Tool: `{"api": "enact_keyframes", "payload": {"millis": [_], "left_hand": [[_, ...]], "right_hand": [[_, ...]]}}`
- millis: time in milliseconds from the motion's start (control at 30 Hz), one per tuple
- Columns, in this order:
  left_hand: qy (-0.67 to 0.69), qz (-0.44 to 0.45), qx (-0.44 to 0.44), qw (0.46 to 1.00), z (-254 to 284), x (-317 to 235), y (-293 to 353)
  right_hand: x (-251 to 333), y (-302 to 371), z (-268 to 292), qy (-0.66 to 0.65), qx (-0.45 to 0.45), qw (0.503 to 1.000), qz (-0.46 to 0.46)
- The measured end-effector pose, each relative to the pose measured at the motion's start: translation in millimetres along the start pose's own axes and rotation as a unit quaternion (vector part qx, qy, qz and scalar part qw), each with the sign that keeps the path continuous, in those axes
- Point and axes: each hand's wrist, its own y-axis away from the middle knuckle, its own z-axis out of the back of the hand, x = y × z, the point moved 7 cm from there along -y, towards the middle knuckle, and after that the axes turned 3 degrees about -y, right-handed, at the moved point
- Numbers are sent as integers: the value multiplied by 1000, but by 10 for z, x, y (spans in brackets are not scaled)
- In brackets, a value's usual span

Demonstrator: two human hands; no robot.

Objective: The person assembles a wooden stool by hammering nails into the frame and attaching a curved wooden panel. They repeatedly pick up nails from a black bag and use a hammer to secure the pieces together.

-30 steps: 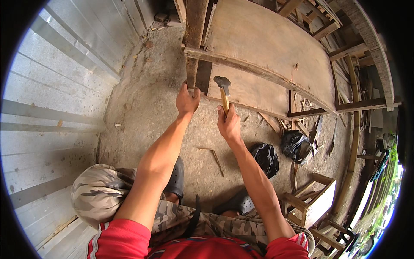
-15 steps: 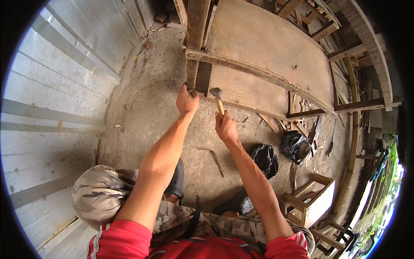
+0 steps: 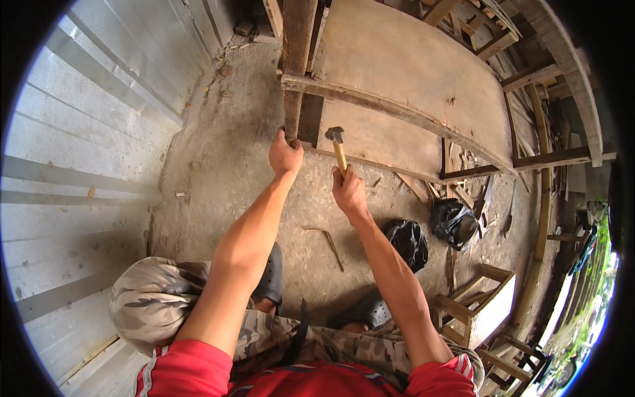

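Note:
My right hand [image 3: 349, 190] is closed around the light wooden handle of a hammer [image 3: 339, 149]. Its dark metal head is raised in front of the lower board of a wooden shelf frame [image 3: 390, 114], apart from the wood as far as I can see. My left hand [image 3: 286, 156] wraps round the lower end of the frame's upright post [image 3: 292, 114], near the corner where the bottom rail meets it. The fingertips on the far side of the post are hidden. Two plywood panels, an upper [image 3: 410, 56] and a lower one [image 3: 370, 135], fill the frame.
A corrugated metal wall [image 3: 86, 152] runs along the left. Black plastic bags [image 3: 454, 221] and wood scraps lie on the concrete floor to the right, along with a handsaw [image 3: 486, 198]. A small wooden stool [image 3: 476, 304] lies at the lower right. A thin bent stick [image 3: 331, 246] lies before my feet.
The hammer head has risen slightly and shifted a little to the right, and looks sharper now. My left hand keeps its place on the post.

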Motion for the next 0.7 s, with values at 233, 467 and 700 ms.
{"api": "enact_keyframes", "payload": {"millis": [233, 467, 700], "left_hand": [[-29, 19, -5, 999, -87, 59, -18], [19, 10, 1, 1000, -5, 37, 8], [17, 3, 16, 1000, -56, 150, -39]], "right_hand": [[-56, 49, -50, -15, -9, 1000, 19], [28, 68, 3, -1, 2, 1000, 16], [14, -8, -140, 9, 16, 1000, 5]]}}
